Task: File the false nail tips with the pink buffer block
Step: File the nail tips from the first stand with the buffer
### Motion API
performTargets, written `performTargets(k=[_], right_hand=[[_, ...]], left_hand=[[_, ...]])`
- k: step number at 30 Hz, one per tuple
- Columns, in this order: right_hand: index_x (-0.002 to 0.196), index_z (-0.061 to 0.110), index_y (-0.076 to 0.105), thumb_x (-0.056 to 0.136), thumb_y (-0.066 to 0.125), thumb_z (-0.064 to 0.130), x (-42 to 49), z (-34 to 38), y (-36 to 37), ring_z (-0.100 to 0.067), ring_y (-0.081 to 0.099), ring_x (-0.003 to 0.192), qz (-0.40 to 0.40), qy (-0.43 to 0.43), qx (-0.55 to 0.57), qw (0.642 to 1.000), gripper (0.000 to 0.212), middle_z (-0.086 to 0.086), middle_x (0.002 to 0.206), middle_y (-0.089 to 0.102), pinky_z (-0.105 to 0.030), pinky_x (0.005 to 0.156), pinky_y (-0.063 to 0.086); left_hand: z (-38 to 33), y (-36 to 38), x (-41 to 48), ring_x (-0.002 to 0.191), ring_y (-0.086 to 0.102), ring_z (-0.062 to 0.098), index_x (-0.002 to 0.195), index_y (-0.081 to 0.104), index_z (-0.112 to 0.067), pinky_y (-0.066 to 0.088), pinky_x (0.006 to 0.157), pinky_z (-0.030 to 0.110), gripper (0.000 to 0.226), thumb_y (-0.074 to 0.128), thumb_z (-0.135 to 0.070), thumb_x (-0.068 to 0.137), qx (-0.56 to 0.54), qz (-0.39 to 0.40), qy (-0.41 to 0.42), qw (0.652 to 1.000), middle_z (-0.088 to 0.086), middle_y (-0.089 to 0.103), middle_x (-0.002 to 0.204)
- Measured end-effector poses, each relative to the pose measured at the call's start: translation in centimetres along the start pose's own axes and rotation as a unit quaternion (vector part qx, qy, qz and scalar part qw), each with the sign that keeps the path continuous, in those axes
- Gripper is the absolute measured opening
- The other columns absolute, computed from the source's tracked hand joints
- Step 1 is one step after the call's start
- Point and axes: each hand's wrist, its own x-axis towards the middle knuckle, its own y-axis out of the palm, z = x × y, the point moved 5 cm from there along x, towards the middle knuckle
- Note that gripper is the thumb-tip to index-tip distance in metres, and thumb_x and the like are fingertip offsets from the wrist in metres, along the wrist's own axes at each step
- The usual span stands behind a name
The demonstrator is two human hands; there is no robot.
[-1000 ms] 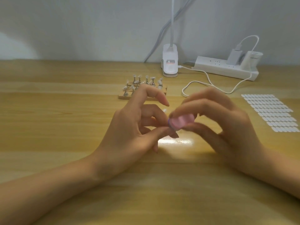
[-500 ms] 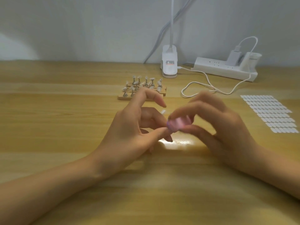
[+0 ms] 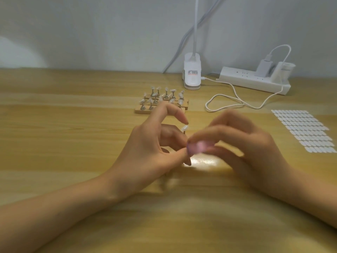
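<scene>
My right hand [image 3: 242,150] pinches the small pink buffer block [image 3: 198,147] between thumb and fingers; both are blurred. My left hand [image 3: 151,152] is just left of it and holds a thin stand pin topped with a white false nail tip [image 3: 184,128], thumb and middle finger closed on the pin, index finger arched above. The block's left end touches my left fingertips just below the tip. Behind them a wooden holder [image 3: 160,108] carries several more nail tips on metal stands.
A sheet of white adhesive tabs [image 3: 304,130] lies at the right. At the back stand a white clip lamp base [image 3: 192,75] and a power strip [image 3: 255,82] with a charger, its white cable [image 3: 228,103] looping on the wooden table [image 3: 73,134].
The block and my right hand have slid a little left and down against my left fingertips, and are now blurred. My left hand has kept its hold on the stand.
</scene>
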Motion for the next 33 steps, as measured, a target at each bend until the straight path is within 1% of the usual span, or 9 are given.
performTargets(k=[3,6,10,12,17,21,26,30,33], right_hand=[[0.109,0.020,0.069,0.096,0.064,0.012,0.1,-0.8,-0.9,-0.004,0.054,0.086,-0.032,0.032,-0.015,0.999,0.017,-0.005,0.091,0.053,-0.012,0.081,0.042],[0.109,0.023,0.072,0.100,0.060,0.022,-0.2,0.2,-0.2,-0.012,0.057,0.083,-0.007,-0.008,0.003,1.000,0.015,-0.005,0.092,0.054,-0.023,0.077,0.047],[0.110,0.020,0.068,0.095,0.068,0.016,0.1,-0.8,-1.1,-0.008,0.053,0.082,-0.030,0.035,-0.020,0.999,0.015,-0.006,0.090,0.052,-0.018,0.077,0.047],[0.111,0.021,0.066,0.095,0.067,0.019,0.0,-0.1,-1.1,-0.010,0.054,0.082,-0.031,0.019,0.002,0.999,0.016,-0.008,0.089,0.053,-0.018,0.077,0.047],[0.109,0.013,0.072,0.093,0.070,0.017,0.0,-0.6,-0.9,-0.011,0.054,0.080,-0.029,0.027,-0.018,0.999,0.016,-0.010,0.087,0.054,-0.022,0.074,0.049],[0.111,0.015,0.072,0.095,0.066,0.016,-0.2,0.1,-0.4,-0.012,0.058,0.082,-0.005,-0.014,-0.014,1.000,0.017,-0.008,0.092,0.058,-0.022,0.078,0.049],[0.108,0.014,0.071,0.094,0.070,0.011,0.0,-0.7,-1.1,-0.009,0.056,0.085,-0.024,0.027,-0.007,0.999,0.015,-0.011,0.093,0.058,-0.014,0.078,0.046],[0.108,0.013,0.073,0.095,0.067,0.017,0.0,-0.2,-0.4,-0.013,0.058,0.085,0.003,0.001,0.001,1.000,0.014,-0.008,0.093,0.059,-0.021,0.080,0.048],[0.110,0.015,0.069,0.093,0.070,0.013,0.3,-0.6,-1.1,-0.007,0.056,0.086,-0.025,0.020,-0.005,0.999,0.017,-0.010,0.094,0.059,-0.012,0.081,0.045]], left_hand=[[-0.2,0.1,-0.2,0.069,0.075,0.020,0.104,0.047,-0.024,0.042,0.047,0.013,0.041,0.076,-0.010,0.078,0.007,0.002,0.001,1.000,0.002,0.077,0.077],[-0.1,0.1,-0.1,0.068,0.074,0.020,0.106,0.047,-0.023,0.042,0.046,0.014,0.042,0.075,-0.008,0.079,0.007,0.001,0.000,1.000,0.003,0.075,0.075],[-0.4,0.1,-0.3,0.071,0.076,0.019,0.114,0.050,-0.026,0.043,0.044,0.015,0.047,0.077,-0.006,0.080,0.020,0.005,0.005,1.000,0.001,0.077,0.079],[-0.5,0.2,-0.2,0.071,0.076,0.019,0.120,0.051,-0.028,0.043,0.045,0.014,0.051,0.077,-0.008,0.080,0.024,0.005,0.004,1.000,0.000,0.077,0.078],[-0.6,0.2,-0.3,0.074,0.076,0.022,0.130,0.053,-0.029,0.046,0.042,0.022,0.055,0.077,-0.008,0.084,0.020,0.009,0.006,1.000,0.000,0.078,0.080],[-0.4,0.1,-0.3,0.075,0.076,0.023,0.128,0.050,-0.025,0.047,0.042,0.024,0.053,0.074,-0.003,0.086,0.011,0.011,0.010,1.000,0.001,0.078,0.081],[-0.3,0.1,-0.4,0.078,0.076,0.023,0.124,0.047,-0.026,0.049,0.043,0.025,0.053,0.070,0.004,0.087,0.004,0.016,0.017,1.000,0.001,0.077,0.084],[0.0,-0.1,-0.1,0.075,0.076,0.022,0.124,0.048,-0.023,0.049,0.043,0.025,0.052,0.070,0.003,0.085,0.009,0.009,0.015,1.000,0.002,0.078,0.083],[-0.2,0.0,-0.1,0.075,0.076,0.021,0.123,0.048,-0.024,0.047,0.043,0.023,0.050,0.072,-0.003,0.085,0.002,0.008,0.014,1.000,0.001,0.078,0.084]])
